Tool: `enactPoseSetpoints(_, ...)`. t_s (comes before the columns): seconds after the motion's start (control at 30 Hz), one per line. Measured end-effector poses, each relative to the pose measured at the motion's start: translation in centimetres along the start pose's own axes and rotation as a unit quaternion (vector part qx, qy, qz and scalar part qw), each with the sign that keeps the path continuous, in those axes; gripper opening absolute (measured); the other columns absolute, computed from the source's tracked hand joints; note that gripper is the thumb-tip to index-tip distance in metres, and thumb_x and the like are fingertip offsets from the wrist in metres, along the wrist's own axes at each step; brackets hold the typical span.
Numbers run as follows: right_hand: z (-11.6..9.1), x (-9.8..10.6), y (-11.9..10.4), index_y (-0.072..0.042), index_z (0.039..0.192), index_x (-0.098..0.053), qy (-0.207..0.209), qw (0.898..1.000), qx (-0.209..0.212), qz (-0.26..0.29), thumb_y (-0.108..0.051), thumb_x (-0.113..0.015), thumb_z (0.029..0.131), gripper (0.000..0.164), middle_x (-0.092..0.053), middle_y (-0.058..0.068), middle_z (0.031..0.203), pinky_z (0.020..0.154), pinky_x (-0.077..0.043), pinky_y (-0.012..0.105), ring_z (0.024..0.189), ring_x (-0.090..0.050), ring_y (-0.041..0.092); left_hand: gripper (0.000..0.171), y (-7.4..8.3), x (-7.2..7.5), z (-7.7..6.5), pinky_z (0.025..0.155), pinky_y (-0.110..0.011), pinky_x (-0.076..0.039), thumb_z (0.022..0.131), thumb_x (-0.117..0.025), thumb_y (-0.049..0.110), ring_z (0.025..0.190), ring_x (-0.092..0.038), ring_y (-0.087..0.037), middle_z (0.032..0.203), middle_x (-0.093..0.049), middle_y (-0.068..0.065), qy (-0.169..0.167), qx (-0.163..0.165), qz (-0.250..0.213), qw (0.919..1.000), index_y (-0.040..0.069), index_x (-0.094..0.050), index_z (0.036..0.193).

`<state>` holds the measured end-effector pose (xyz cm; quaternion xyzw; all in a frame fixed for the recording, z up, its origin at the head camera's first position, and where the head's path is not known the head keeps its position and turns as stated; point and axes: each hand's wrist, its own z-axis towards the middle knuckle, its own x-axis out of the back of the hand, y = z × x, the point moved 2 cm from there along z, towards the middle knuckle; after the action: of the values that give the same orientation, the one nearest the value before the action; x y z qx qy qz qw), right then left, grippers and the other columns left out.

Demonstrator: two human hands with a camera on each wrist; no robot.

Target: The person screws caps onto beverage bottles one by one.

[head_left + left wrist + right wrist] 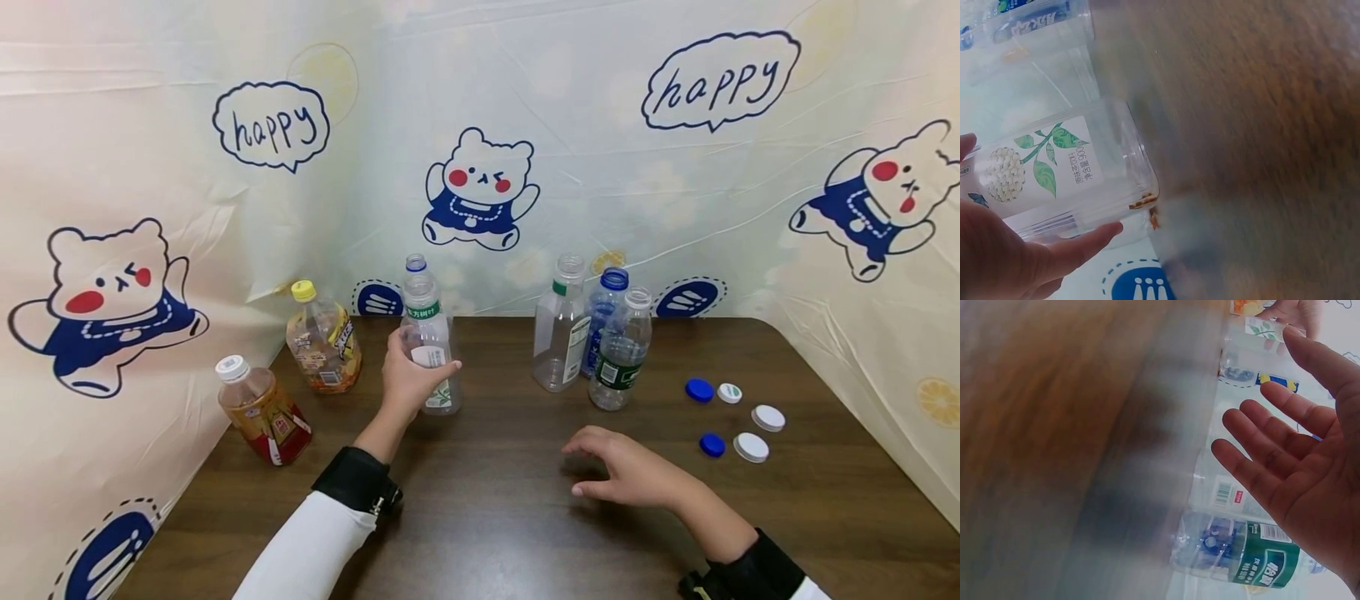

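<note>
Clear plastic bottle [433, 352] in half-curled left hand [411, 377]

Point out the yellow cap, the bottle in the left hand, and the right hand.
Yellow cap [303, 291]: head view, on its side.
Held bottle [1041, 162]: left wrist view, on its label.
Right hand [627, 468]: head view, on its back.

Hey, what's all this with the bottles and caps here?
A person's left hand is gripping a clear, uncapped bottle, with another bottle just behind it. The right hand is held open with nothing in its fingers. Beyond it stand three uncapped bottles, and five loose caps, two blue and three white, lie on the table to the right. At the left, two bottles have their caps on.
</note>
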<state>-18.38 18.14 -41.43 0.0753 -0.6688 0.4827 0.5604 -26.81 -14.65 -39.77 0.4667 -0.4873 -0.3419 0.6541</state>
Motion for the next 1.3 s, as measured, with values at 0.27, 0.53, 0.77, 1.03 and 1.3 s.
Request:
enactPoseSetpoints(0.27,-0.1,0.0,0.2,-0.004,0.119,-0.062,0.0,1.0,0.0,0.004,-0.028,-0.074,0.088,0.041,-0.061,0.006,0.113,0.084,-0.052,0.036,0.1,-0.059,0.023,0.105,0.8,0.2,-1.6,0.096,-0.055,-0.046,0.065,-0.092,0.03,0.12,-0.048,-0.031,0.138,-0.044,-0.012,-0.06,0.014,-0.002,0.9981,0.02,-0.027,0.147)
enactPoseSetpoints(0.53,-0.2,0.0,0.3,-0.005,0.12,-0.061,-0.006,1.0,-0.01,0.009,-0.035,-0.072,0.089,0.044,-0.06,0.005,0.113,0.084,-0.052,0.036,0.1,-0.059,0.023,0.103,2.4,-0.4,-4.0,0.092,-0.052,-0.049,0.062,-0.094,0.031,0.117,-0.052,-0.029,0.132,-0.052,-0.009,-0.104,-0.001,-0.006,0.9945,0.023,-0.032,0.143)
enactPoseSetpoints(0.77,-0.3,0.0,0.3,-0.006,0.12,-0.061,-0.01,1.0,-0.013,0.012,-0.038,-0.071,0.089,0.046,-0.06,0.004,0.112,0.083,-0.052,0.037,0.099,-0.058,0.021,0.105,3.4,-0.7,-6.1,0.091,-0.051,-0.05,0.061,-0.095,0.025,0.115,-0.053,-0.03,0.132,-0.05,-0.011,-0.134,-0.018,-0.018,0.9906,0.022,-0.032,0.145)
enactPoseSetpoints(1.03,-0.3,-0.2,0.3,-0.005,0.119,-0.062,-0.005,1.0,-0.004,0.005,-0.032,-0.073,0.088,0.042,-0.061,0.004,0.111,0.083,-0.053,0.035,0.098,-0.059,0.02,0.107,4.0,-0.8,-8.3,0.092,-0.052,-0.049,0.062,-0.094,0.026,0.116,-0.053,-0.03,0.135,-0.05,-0.01,-0.169,-0.049,-0.01,0.9844,0.019,-0.031,0.147)
enactPoseSetpoints(1.3,-0.4,-0.4,0.3,-0.005,0.118,-0.062,-0.001,1.0,-0.01,0.0,-0.028,-0.075,0.087,0.041,-0.061,0.004,0.111,0.083,-0.053,0.035,0.097,-0.059,0.02,0.103,4.1,-0.6,-11.0,0.09,-0.044,-0.049,0.06,-0.094,0.026,0.108,-0.058,-0.022,0.125,-0.058,-0.003,-0.211,-0.108,-0.012,0.9714,0.017,-0.035,0.144)
